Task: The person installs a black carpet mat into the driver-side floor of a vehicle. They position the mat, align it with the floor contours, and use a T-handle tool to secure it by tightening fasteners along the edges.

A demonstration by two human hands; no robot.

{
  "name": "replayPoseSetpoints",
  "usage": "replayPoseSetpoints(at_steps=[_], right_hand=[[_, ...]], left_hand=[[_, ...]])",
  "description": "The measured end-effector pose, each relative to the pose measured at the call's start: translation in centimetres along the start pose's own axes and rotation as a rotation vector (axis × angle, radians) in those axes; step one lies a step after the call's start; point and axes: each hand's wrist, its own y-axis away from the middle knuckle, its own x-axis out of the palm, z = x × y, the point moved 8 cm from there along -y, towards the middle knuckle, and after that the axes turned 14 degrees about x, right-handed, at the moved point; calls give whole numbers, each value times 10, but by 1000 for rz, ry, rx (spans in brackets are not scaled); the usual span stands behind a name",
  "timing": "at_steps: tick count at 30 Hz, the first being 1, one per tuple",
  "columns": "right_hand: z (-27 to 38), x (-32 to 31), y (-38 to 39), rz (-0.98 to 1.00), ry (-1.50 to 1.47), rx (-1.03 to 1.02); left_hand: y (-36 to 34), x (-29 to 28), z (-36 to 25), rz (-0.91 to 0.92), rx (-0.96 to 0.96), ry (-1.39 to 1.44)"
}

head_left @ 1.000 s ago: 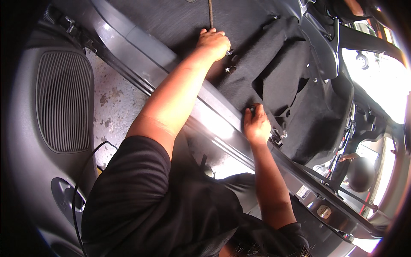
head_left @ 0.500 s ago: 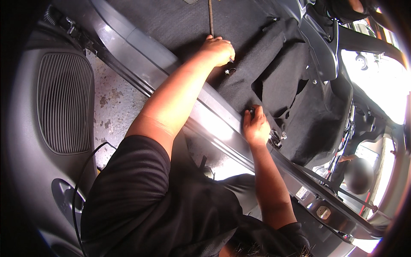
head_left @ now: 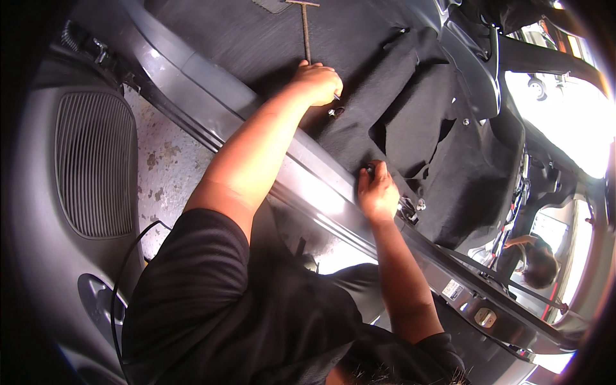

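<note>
My left hand (head_left: pixel 319 85) is closed around the shaft of a rusty T-handle tool (head_left: pixel 305 35). Its crossbar points away from me, and a thin metal tip pokes out below my fingers. Close to that tip, a shiny bolt or stud (head_left: pixel 332 112) shows in an opening of the black floor carpet (head_left: pixel 350 138). Farther right, my right hand (head_left: pixel 378 196) pinches a small dark round piece (head_left: pixel 369 168) at the carpet's edge, just inside the door sill (head_left: pixel 308 170). My fingers partly cover this piece, so its kind is unclear.
An open door panel with a ribbed speaker grille (head_left: pixel 96 163) stands at left, a black cable (head_left: pixel 119 269) hanging beside it. Metal fasteners (head_left: pixel 421 205) and loose wiring (head_left: pixel 513 218) lie to the right. Another person (head_left: pixel 539 263) is beyond the car opening at far right.
The view has shifted slightly, and the tool's crossbar now shows at the top. Both hands keep their holds. The person at far right appears slightly lower.
</note>
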Motion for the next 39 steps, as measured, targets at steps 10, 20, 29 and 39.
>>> replayPoseSetpoints(at_steps=[10, 20, 29, 39], right_hand=[[3, -2, 3, 8, -9, -17], [-2, 1, 2, -8, -41, -17], [31, -38, -48, -241, -293, -225], [194, -18, -360, -45, 219, -105]], left_hand=[[2, -4, -2, -78, 31, 29], [1, -2, -8, 28, 17, -34], [-2, 3, -2, -46, -21, -70], [-8, 0, -13, -139, 99, -33]])
